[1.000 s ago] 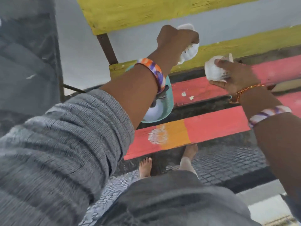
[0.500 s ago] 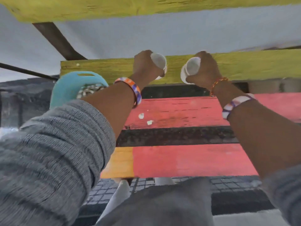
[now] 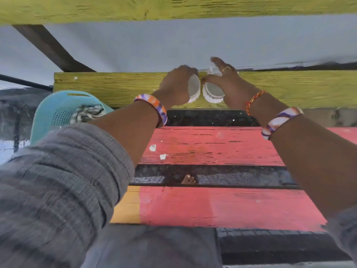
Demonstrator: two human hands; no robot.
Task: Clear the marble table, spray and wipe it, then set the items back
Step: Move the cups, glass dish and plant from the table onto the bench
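Observation:
Two small white cups are held side by side over the yellow plank (image 3: 116, 88) of a painted wooden bench. My left hand (image 3: 177, 84) grips the left white cup (image 3: 193, 89), tilted with its mouth toward the other cup. My right hand (image 3: 229, 82) covers the right white cup (image 3: 213, 93) from above. Its thumb is on the cup and its fingers are lifted and spread. The two cups almost touch, low on the plank. I cannot tell whether the right cup rests on the wood.
A teal plastic basket (image 3: 58, 109) with a checked cloth (image 3: 87, 113) in it sits at the bench's left end. Two red planks (image 3: 212, 146) lie nearer me, with white scraps (image 3: 152, 147) on one. A foot (image 3: 188, 179) shows through the gap.
Both hands have moved forward and down toward the yellow plank and brought the cups together. The fingers of my right hand have spread open over its cup.

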